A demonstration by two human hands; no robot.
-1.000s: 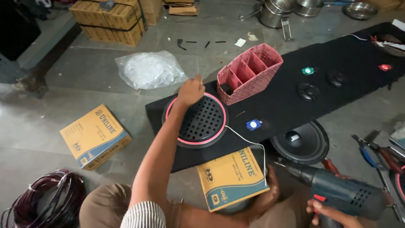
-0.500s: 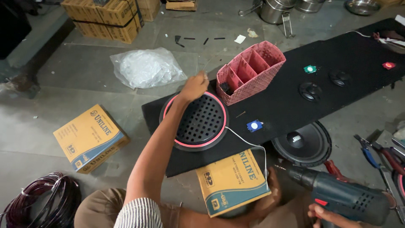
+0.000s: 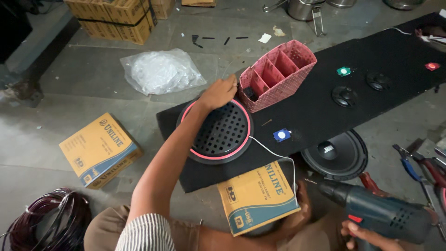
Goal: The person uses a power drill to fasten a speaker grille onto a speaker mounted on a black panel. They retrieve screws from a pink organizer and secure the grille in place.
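the left hand (image 3: 218, 93) is pressing, fingers curled, on the round speaker grille (image 3: 217, 131); holding it centred seems wise while the right hand (image 3: 367, 234) is gripping the drill (image 3: 378, 214).

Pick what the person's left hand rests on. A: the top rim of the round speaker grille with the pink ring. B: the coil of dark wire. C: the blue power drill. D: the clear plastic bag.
A: the left hand lies on the far rim of the round speaker grille, beside the pink divided basket; the right hand holds the power drill.
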